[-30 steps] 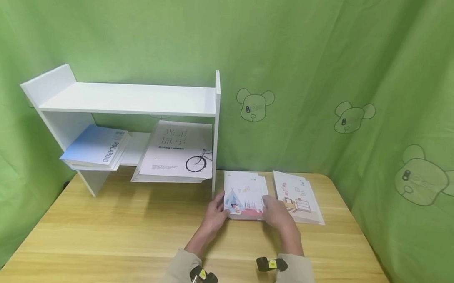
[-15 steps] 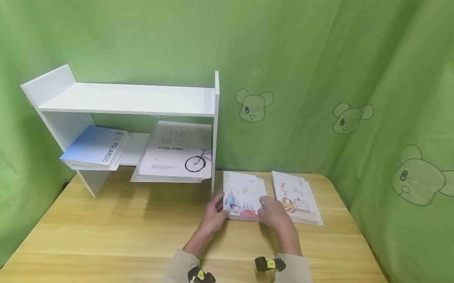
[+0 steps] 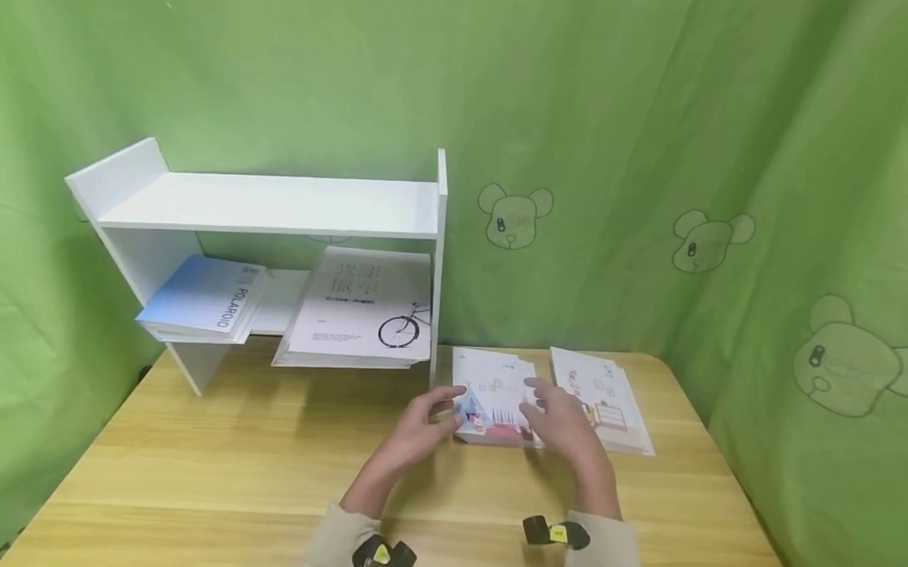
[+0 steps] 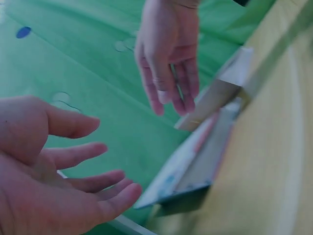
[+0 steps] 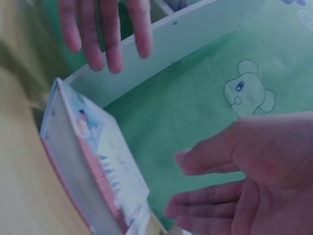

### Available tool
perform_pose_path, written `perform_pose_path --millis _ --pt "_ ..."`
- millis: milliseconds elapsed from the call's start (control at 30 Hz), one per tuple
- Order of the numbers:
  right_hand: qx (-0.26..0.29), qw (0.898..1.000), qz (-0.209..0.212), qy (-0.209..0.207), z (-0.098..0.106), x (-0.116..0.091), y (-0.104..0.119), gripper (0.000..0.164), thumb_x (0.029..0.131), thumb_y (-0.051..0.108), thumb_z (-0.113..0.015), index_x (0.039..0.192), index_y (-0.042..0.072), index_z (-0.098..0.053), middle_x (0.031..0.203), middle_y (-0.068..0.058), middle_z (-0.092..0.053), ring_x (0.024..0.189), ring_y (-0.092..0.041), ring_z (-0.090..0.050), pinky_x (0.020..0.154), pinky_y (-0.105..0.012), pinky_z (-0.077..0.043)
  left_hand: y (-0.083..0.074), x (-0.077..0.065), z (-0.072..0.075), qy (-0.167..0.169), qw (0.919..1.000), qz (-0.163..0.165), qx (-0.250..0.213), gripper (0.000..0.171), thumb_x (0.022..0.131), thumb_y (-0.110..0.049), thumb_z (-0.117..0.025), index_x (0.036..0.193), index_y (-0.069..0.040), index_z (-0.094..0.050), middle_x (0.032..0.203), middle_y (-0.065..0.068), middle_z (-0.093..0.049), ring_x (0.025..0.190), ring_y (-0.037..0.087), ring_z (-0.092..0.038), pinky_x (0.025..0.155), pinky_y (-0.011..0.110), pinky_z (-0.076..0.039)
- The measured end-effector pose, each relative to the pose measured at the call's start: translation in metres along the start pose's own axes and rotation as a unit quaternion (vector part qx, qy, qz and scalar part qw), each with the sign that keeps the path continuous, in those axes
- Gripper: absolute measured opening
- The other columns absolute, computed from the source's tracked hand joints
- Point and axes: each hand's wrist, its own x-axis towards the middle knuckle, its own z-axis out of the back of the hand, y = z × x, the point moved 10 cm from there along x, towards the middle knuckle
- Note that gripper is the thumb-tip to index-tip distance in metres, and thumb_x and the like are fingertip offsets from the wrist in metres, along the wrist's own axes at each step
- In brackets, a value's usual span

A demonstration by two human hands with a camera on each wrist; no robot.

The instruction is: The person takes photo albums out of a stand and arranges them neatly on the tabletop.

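A: Clock hub at the person, twelve dead ahead. Nearest first?

B: Wooden table (image 3: 267,477) under the hands. Left hand (image 3: 415,428) between eleven and twelve, fingers loosely bent, holding nothing. Right hand (image 3: 565,422) at one, likewise relaxed, nothing grasped. Wrist views show gaps below both.

A: And between them?

B: Tent-cover book (image 3: 495,402), twelve o'clock, lying flat on the table. Right wrist view shows a thick page block. One volume or several, cannot tell.

A: How would it handle?

B: Judging by thickness, fairly weighty. Covers probably stiff and smooth, so fingertips could skid on top. Not fragile, though corners may dent. If it is a pile, upper layers could slide.

A: Best hold?

B: Both long sides, its own three and nine: thumbs over the top, fingers under the bottom cover. Even squeeze should keep layers together.

A: Farther out?

B: Furniture-cover pile (image 3: 608,382) at one, just beside it. White shelf (image 3: 299,203) at eleven, POLAROID book (image 3: 201,298) and bicycle-cover book (image 3: 355,313) on its lower board. Green curtain (image 3: 580,113) behind all.
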Motion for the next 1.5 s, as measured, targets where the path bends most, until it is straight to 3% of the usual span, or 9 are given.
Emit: perform_pose_path --millis 200,367,533,700,933,1100,1267,1500 --pt "0.037 0.997 0.028 -0.055 0.019 -0.005 0.011 0.046 0.101 0.013 -0.060 0.145 0.001 -0.053 0.136 -0.026 -0.061 0.122 -0.043 -0.061 0.104 -0.057 -0.050 -0.026 -0.010 0.001 0.051 0.9976 -0.031 0.035 0.041 0.101 -0.008 -0.060 0.141 -0.001 -0.056 0.143 0.022 -0.055 0.129 0.045 -0.054 0.102 0.047 -0.054" --pt "0.080 0.990 0.053 -0.106 0.034 -0.009 0.023 0.039 0.101 0.011 -0.060 0.140 0.004 -0.058 0.132 -0.019 -0.065 0.120 -0.038 -0.063 0.104 -0.053 -0.051 -0.050 -0.019 0.020 0.054 0.9922 -0.072 0.086 0.038 0.101 -0.006 -0.060 0.139 0.001 -0.058 0.140 0.019 -0.060 0.125 0.036 -0.060 0.107 0.045 -0.050" --pt "0.131 0.978 0.066 -0.145 0.044 -0.012 0.035 0.031 0.101 0.011 -0.062 0.131 0.005 -0.064 0.127 -0.014 -0.068 0.116 -0.033 -0.065 0.103 -0.050 -0.052 -0.072 -0.033 0.042 0.059 0.9897 -0.101 0.082 0.040 0.102 -0.008 -0.060 0.140 0.003 -0.056 0.139 0.018 -0.060 0.126 0.034 -0.060 0.108 0.040 -0.049" --pt "0.172 0.969 0.069 -0.160 0.047 -0.012 0.042 0.030 0.100 0.013 -0.065 0.129 0.005 -0.064 0.124 -0.013 -0.069 0.112 -0.031 -0.066 0.104 -0.049 -0.051 -0.090 -0.045 0.071 0.033 0.9895 -0.129 0.056 0.038 0.102 -0.011 -0.060 0.139 -0.002 -0.058 0.136 0.013 -0.063 0.125 0.033 -0.061 0.107 0.035 -0.050" --pt "0.208 0.963 0.067 -0.160 0.045 -0.012 0.049 0.032 0.101 0.016 -0.065 0.131 0.005 -0.063 0.124 -0.011 -0.069 0.113 -0.028 -0.066 0.104 -0.044 -0.052 -0.108 -0.054 0.106 -0.009 0.9836 -0.179 -0.025 0.032 0.103 0.002 -0.054 0.134 0.004 -0.059 0.132 0.026 -0.062 0.123 0.042 -0.059 0.108 0.038 -0.050" --pt "0.222 0.957 0.075 -0.171 0.047 -0.018 0.059 0.030 0.101 0.019 -0.065 0.130 0.009 -0.064 0.124 -0.009 -0.070 0.112 -0.023 -0.067 0.101 -0.033 -0.054 -0.115 -0.062 0.123 -0.046 0.9792 -0.194 -0.037 0.029 0.103 0.001 -0.056 0.131 0.007 -0.059 0.130 0.024 -0.062 0.121 0.034 -0.063 0.108 0.039 -0.050" --pt "0.244 0.948 0.095 -0.183 0.050 -0.025 0.072 0.028 0.102 0.016 -0.065 0.128 0.007 -0.064 0.121 -0.010 -0.070 0.109 -0.021 -0.067 0.095 -0.020 -0.054 -0.120 -0.071 0.138 -0.075 0.9738 -0.210 -0.044 0.028 0.103 0.002 -0.054 0.130 0.010 -0.059 0.129 0.025 -0.063 0.118 0.034 -0.064 0.106 0.042 -0.052" --pt "0.273 0.935 0.124 -0.190 0.044 -0.029 0.091 0.025 0.100 0.010 -0.067 0.124 0.004 -0.065 0.118 -0.009 -0.071 0.108 -0.020 -0.067 0.095 -0.023 -0.056 -0.123 -0.084 0.157 -0.114 0.9680 -0.219 -0.046 0.028 0.104 0.000 -0.054 0.129 0.012 -0.057 0.128 0.023 -0.065 0.116 0.032 -0.065 0.104 0.043 -0.053"
